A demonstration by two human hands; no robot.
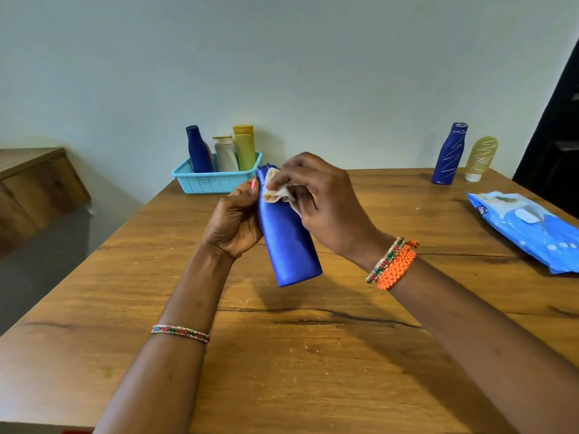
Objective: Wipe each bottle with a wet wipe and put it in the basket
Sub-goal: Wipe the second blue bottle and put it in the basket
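Above the wooden table (313, 355), head view only: left hand (235, 220) grips a plain blue plastic bottle (289, 242), held clear of the tabletop, tilted, cap end away from the camera. Right hand (319, 195) presses a crumpled off-white wet wipe (277, 192) against the bottle's upper part near the cap. Risks, as judgement: a damp, smooth bottle could slip from the one-hand hold; the wipe looks soiled and may smear. Left fingers curled closed round the bottle's side; right fingers (282, 180) bent, pinching the wipe onto the bottle. Light blue perforated plastic basket (216, 181) sits at the far table edge holding three upright bottles. Streaked dark blue bottle (449, 155) and streaked yellow tube (479, 158) stand far right, apparently unwiped. Blue wet-wipe pack (529, 227) lies right.
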